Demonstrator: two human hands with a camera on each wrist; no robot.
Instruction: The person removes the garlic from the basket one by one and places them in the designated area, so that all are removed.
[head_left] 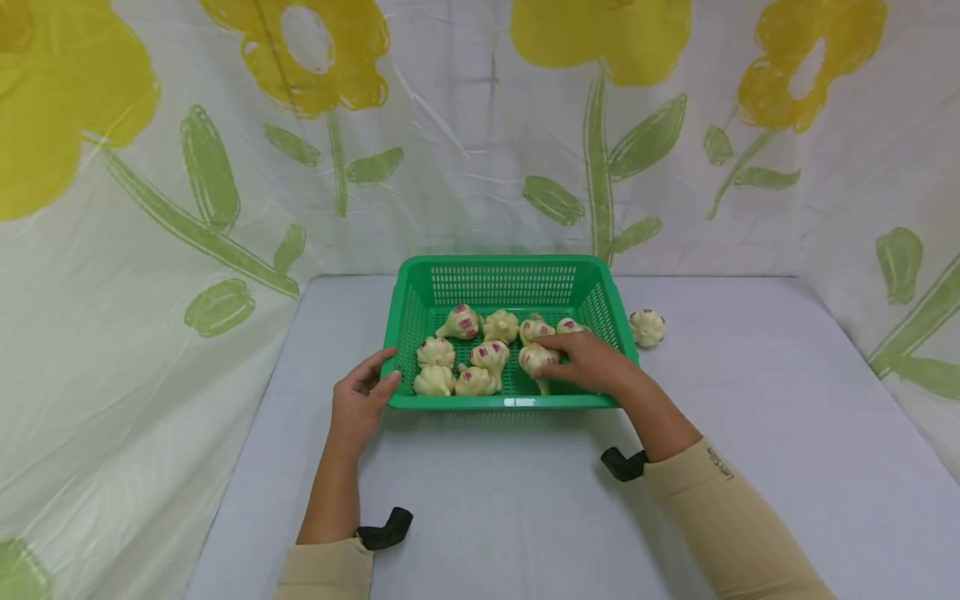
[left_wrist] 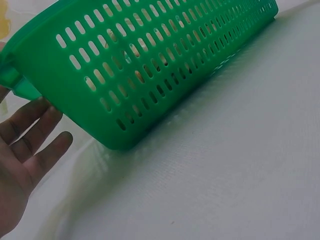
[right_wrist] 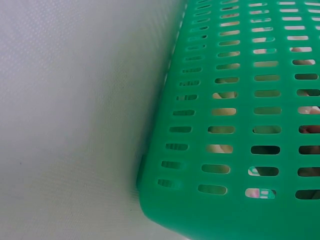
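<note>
At the centre of the white table (head_left: pixel 487 500), a green basket (head_left: pixel 435 403) with slotted walls holds nine pale garlic bulbs, several marked with purple streaks. Taking the basket as a clock seen from the person's side, the right hand (head_left: pixel 596 362) reaches over its edge at about four o'clock and grasps one bulb, the gripped garlic (head_left: pixel 538 360), between thumb and fingers, its stem pointing toward six o'clock. Whether that bulb touches the basket floor cannot be told. Just beyond it, toward twelve, sits another bulb (head_left: pixel 536 328), and near the fingers, toward two, a partly covered bulb (head_left: pixel 568 324).

At eight o'clock, the left hand (head_left: pixel 360 408) pinches the basket's rim, thumb above and fingers reaching beneath; the left wrist view shows fingertips against the green wall and the little finger apart from it. Inside, two bulbs (head_left: pixel 435 352) lie close together between eight and nine, one (head_left: pixel 461 322) lies near ten, one (head_left: pixel 500 326) near twelve, and a pair (head_left: pixel 491 356) around seven.

Outside, at three o'clock, a lone garlic bulb (head_left: pixel 647 327) rests on the table just beside the basket. Both forearms come from beige sleeves (head_left: pixel 738 521), each with a black piece (head_left: pixel 386 529) at the wrist. Toward twelve hangs a pale cloth (head_left: pixel 450 192) printed with yellow flowers (head_left: pixel 600 42).
</note>
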